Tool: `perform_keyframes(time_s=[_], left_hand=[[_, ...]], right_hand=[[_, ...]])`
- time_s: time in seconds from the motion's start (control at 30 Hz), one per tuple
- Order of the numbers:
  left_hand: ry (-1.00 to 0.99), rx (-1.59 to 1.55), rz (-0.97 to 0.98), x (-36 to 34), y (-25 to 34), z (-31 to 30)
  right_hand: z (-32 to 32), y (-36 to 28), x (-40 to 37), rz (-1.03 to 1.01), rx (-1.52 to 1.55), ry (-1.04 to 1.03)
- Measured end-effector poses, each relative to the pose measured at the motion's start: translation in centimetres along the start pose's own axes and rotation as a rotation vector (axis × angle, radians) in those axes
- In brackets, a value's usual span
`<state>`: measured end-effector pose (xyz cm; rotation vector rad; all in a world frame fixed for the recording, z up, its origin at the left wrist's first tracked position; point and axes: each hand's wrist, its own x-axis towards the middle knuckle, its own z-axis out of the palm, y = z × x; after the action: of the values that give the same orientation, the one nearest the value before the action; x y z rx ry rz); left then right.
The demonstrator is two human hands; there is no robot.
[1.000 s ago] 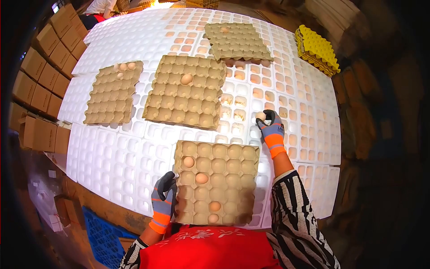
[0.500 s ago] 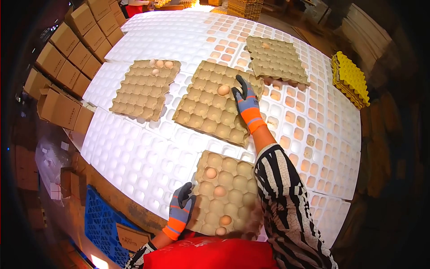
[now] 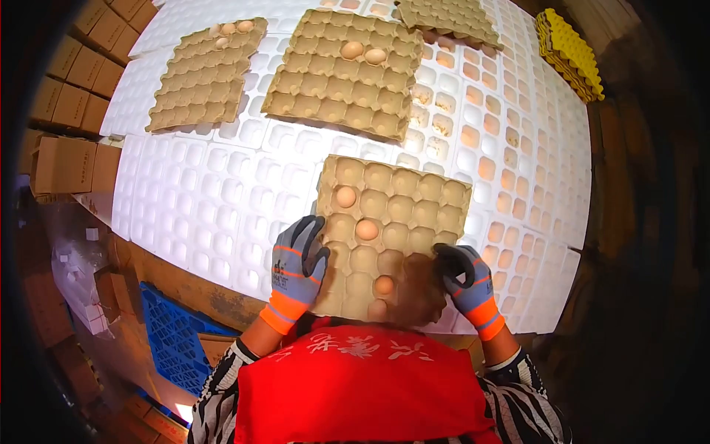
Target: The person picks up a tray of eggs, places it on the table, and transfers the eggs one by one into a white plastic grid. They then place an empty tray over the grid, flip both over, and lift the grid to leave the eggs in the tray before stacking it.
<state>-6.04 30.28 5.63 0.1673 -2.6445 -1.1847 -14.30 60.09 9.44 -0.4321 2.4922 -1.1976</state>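
A grey-brown cardboard egg tray [image 3: 403, 207] lies nearest my body, with several brown eggs, including one egg [image 3: 367, 230], in its left part. My left hand [image 3: 298, 260], in a grey glove with an orange cuff, has its fingers curled on the tray's left edge. At the right edge my gloved right hand [image 3: 467, 275] bends its thumb and fingers round the rim. Shadow covers the tray's lower right corner. Just beyond lies a middle egg tray [image 3: 333, 89] with two eggs [image 3: 362, 52] side by side.
White foam panels [image 3: 200, 214] with square hollows cover the table. Another tray [image 3: 196, 81] holding several eggs lies at left, and one [image 3: 455, 21] lies at the far right. Yellow trays [image 3: 569, 55] are stacked at the right edge. Cartons [image 3: 66, 166] and a blue pallet [image 3: 174, 333] stand left.
My right hand has come back from the middle tray to the near tray's right edge. Two eggs now show in the middle tray, where one showed before. My view has tilted down.
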Motion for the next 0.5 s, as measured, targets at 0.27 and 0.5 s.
perform_keyframes(time_s=[0.27,0.5], left_hand=[[-0.198,0.137,0.211,1.8,1.0,0.5],[-0.401,0.444,0.302,4.0,2.2,3.7]], right_hand=[[8.1,-1.3,-7.3,-0.285,-0.553,-0.148],[9.4,-0.2,-8.3,-0.218,-0.259,0.004]])
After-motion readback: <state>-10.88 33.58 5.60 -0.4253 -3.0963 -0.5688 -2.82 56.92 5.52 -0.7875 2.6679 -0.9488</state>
